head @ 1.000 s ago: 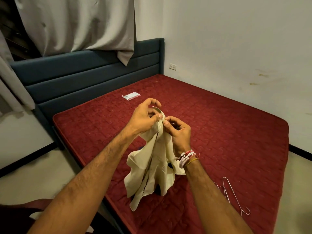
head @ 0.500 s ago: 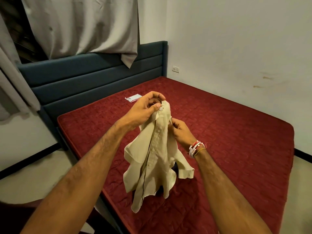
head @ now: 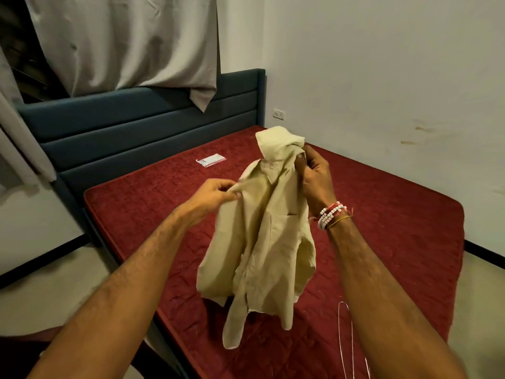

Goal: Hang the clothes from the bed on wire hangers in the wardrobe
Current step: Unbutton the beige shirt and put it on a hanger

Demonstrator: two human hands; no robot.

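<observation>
A cream button-up shirt [head: 262, 242] hangs in the air above the red mattress [head: 396, 214]. My left hand [head: 210, 196] pinches the shirt's left shoulder edge. My right hand [head: 314, 176] grips the fabric near the collar, higher up, with the collar flopping over its fingers. Beaded bracelets circle my right wrist. A wire hanger [head: 348, 340] lies on the mattress at the lower right, partly hidden behind my right forearm. The wardrobe is out of view.
A small clear plastic packet [head: 211, 160] lies on the mattress near the blue padded headboard [head: 136, 127]. Grey curtains [head: 123, 42] hang over the headboard. White walls close the bed in at the right, with a socket [head: 279, 113] in the corner.
My hands have moved apart: the left slid from the collar to the shoulder edge, the right rose to grip near the collar. The shirt has spread wider and turned.
</observation>
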